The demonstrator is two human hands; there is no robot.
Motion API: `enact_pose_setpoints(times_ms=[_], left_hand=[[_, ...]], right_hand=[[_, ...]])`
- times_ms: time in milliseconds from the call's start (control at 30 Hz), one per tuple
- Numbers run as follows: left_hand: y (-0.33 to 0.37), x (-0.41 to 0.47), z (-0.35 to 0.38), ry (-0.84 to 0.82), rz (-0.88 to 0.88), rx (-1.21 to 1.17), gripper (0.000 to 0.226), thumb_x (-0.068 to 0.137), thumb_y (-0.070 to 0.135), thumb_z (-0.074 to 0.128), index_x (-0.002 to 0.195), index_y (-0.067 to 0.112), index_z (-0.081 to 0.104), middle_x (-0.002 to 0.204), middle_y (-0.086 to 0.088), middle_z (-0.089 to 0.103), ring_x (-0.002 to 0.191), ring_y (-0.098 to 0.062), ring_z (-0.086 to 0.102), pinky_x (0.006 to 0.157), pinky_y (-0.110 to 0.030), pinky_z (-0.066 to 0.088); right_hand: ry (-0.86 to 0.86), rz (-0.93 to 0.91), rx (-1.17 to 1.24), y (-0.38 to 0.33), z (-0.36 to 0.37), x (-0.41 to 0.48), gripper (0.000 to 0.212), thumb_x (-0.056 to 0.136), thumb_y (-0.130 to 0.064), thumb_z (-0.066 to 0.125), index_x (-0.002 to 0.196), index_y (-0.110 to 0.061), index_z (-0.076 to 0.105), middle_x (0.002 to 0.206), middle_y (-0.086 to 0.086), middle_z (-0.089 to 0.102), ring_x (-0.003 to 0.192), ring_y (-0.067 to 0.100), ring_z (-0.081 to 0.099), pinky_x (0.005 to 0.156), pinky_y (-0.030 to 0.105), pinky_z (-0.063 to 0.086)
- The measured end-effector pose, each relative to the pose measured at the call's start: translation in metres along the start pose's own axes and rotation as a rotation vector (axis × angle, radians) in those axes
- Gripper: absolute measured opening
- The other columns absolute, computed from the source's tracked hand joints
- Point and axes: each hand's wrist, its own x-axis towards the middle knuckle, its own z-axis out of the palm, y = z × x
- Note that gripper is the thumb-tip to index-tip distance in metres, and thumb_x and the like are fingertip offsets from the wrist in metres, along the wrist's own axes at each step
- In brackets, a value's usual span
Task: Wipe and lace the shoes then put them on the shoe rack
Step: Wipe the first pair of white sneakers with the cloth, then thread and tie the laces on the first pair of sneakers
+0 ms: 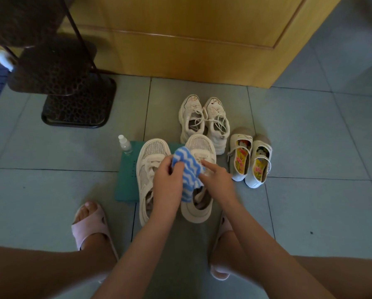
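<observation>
A pair of cream mesh sneakers lies before me on the floor, the left sneaker [150,156] partly on a teal mat [126,180] and the right sneaker [199,145] beside it. Over them I hold a blue and white wavy-striped cloth [188,169]. My left hand [167,182] grips its upper left edge. My right hand [217,180] pinches its right edge, index finger pointing forward. A dark mesh shoe rack [77,98] stands at the back left.
Behind are white laced sneakers [204,119], and to the right small white strap shoes [250,160] with patterned insoles. A small clear spray bottle [124,144] stands at the mat's far corner. A wooden cabinet [191,39] closes the back. My feet in pink slippers [90,225] flank the shoes.
</observation>
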Motion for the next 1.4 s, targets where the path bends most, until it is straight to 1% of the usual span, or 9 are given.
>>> enact_pose_setpoints(times_ms=[233,400,567,667,900,1000,1133,1267,1400], left_hand=[[0.007,0.027,-0.015,0.04,0.009,0.015,0.012,0.094,0.016,0.047,0.093,0.023,0.057,0.084,0.01,0.059,0.081,-0.008,0.058,0.07,-0.023,0.047],[0.004,0.039,-0.059,0.159,0.036,0.026,0.011,0.092,0.012,0.05,0.099,0.015,0.058,0.083,0.006,0.061,0.073,-0.004,0.057,0.06,-0.013,0.048],[-0.032,0.06,-0.102,0.253,-0.014,0.198,0.024,0.091,0.013,0.052,0.11,0.001,0.061,0.105,-0.017,0.065,0.097,-0.033,0.061,0.084,-0.04,0.048],[-0.051,0.068,-0.109,0.242,-0.053,0.303,0.021,0.091,0.008,0.051,0.106,-0.002,0.061,0.098,-0.019,0.063,0.098,-0.037,0.06,0.08,-0.035,0.044],[-0.075,0.079,-0.117,0.051,-0.08,0.444,0.025,0.093,0.017,0.054,0.115,0.007,0.06,0.08,-0.005,0.061,0.06,-0.012,0.056,0.046,-0.014,0.043],[-0.076,0.085,-0.119,0.0,-0.018,0.506,0.042,0.086,0.005,0.061,0.127,0.011,0.055,0.114,-0.011,0.059,0.083,-0.015,0.058,0.067,-0.014,0.046],[-0.07,0.089,-0.114,-0.034,-0.018,0.517,0.057,0.078,0.001,0.069,0.13,0.009,0.05,0.131,-0.015,0.05,0.12,-0.03,0.048,0.095,-0.035,0.04],[-0.067,0.089,-0.116,0.016,0.041,0.551,0.056,0.078,0.011,0.072,0.13,0.011,0.051,0.133,-0.013,0.05,0.122,-0.029,0.047,0.096,-0.033,0.037],[-0.058,0.073,-0.112,0.045,0.092,0.535,0.033,0.088,0.013,0.06,0.121,0.016,0.058,0.118,-0.004,0.057,0.098,-0.017,0.054,0.072,-0.011,0.041]], right_hand=[[-0.071,-0.025,0.22,0.001,-0.011,0.001,0.029,0.09,-0.031,0.058,0.119,-0.027,0.063,0.12,0.0,0.064,0.091,0.003,0.061,0.073,0.017,0.049],[0.029,-0.028,0.244,-0.004,-0.021,0.007,0.026,0.094,-0.021,0.052,0.115,-0.015,0.067,0.117,-0.001,0.065,0.107,0.01,0.058,0.085,0.024,0.048],[0.073,-0.093,0.191,-0.014,-0.017,0.008,0.025,0.094,-0.016,0.05,0.112,-0.014,0.068,0.109,-0.001,0.066,0.101,0.012,0.06,0.077,0.016,0.043],[0.115,-0.141,0.197,-0.014,-0.012,0.004,0.024,0.094,-0.015,0.05,0.11,-0.017,0.068,0.113,-0.001,0.066,0.104,0.012,0.06,0.086,0.024,0.046],[0.101,-0.193,0.235,-0.02,-0.002,-0.003,0.023,0.094,-0.012,0.05,0.106,-0.018,0.069,0.103,-0.006,0.065,0.082,-0.003,0.06,0.075,0.013,0.048],[0.101,-0.201,0.237,-0.025,0.005,-0.004,0.024,0.094,-0.012,0.051,0.106,-0.019,0.07,0.102,-0.009,0.065,0.089,0.002,0.062,0.079,0.017,0.049],[0.072,-0.291,0.164,-0.034,0.006,-0.013,0.026,0.093,-0.01,0.051,0.109,-0.019,0.069,0.114,-0.009,0.063,0.094,-0.008,0.055,0.077,-0.001,0.038],[-0.068,-0.47,-0.04,-0.042,0.016,-0.024,0.026,0.089,-0.013,0.059,0.111,-0.023,0.067,0.113,-0.008,0.063,0.108,0.005,0.049,0.092,0.017,0.037],[-0.177,-0.588,-0.211,-0.042,0.034,-0.028,0.029,0.085,-0.021,0.066,0.113,-0.027,0.066,0.111,-0.008,0.062,0.105,0.008,0.045,0.085,0.015,0.033]])
